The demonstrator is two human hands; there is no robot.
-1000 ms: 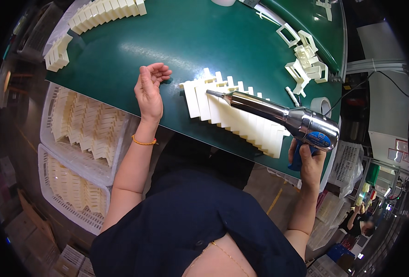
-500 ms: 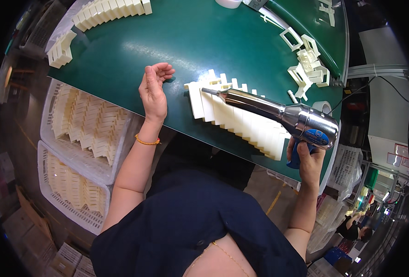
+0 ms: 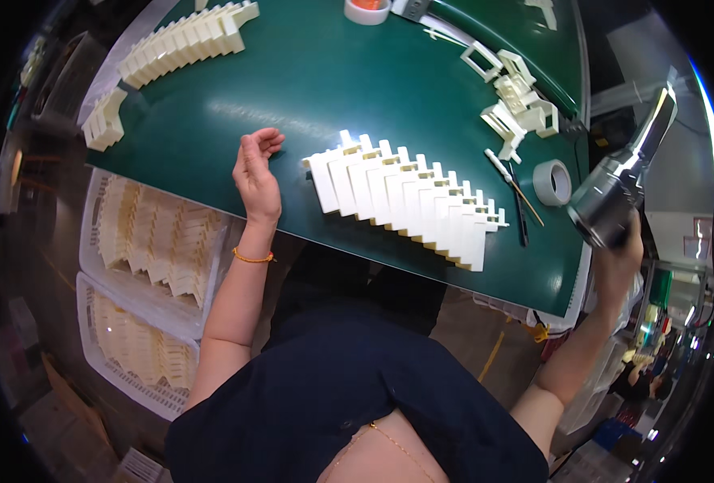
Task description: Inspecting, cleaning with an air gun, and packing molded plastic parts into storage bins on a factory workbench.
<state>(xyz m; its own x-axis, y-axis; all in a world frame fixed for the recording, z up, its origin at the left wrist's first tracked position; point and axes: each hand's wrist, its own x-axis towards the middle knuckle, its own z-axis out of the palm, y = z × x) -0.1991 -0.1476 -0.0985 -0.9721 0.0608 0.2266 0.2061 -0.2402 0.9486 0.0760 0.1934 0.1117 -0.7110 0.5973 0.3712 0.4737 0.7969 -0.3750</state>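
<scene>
A chrome heat gun [image 3: 606, 201] is in my right hand [image 3: 619, 262], out past the table's right edge, with its nozzle tilted up and away. Its handle is mostly hidden by my fingers, and the hand is slightly blurred. My left hand [image 3: 259, 181] hovers at the near edge of the green table, palm turned inward, fingers loosely bent and apart with nothing in them. Just right of it, a slanting row of overlapping cream plastic parts [image 3: 397, 193] lies on the table, small tabs sticking up along the far side.
Loose cream frames [image 3: 511, 101] lie at the far right, above a tape roll [image 3: 552, 183] and a thin dark pen-like tool [image 3: 520, 213]. More cream rows [image 3: 184, 44] stand far left. White crates [image 3: 144, 394] of similar parts sit below the table's left side.
My right hand has swung the heat gun right and away from the row of cream parts, turning its nozzle upward. The left hand stays open, nearly in place. The view has shifted slightly.
</scene>
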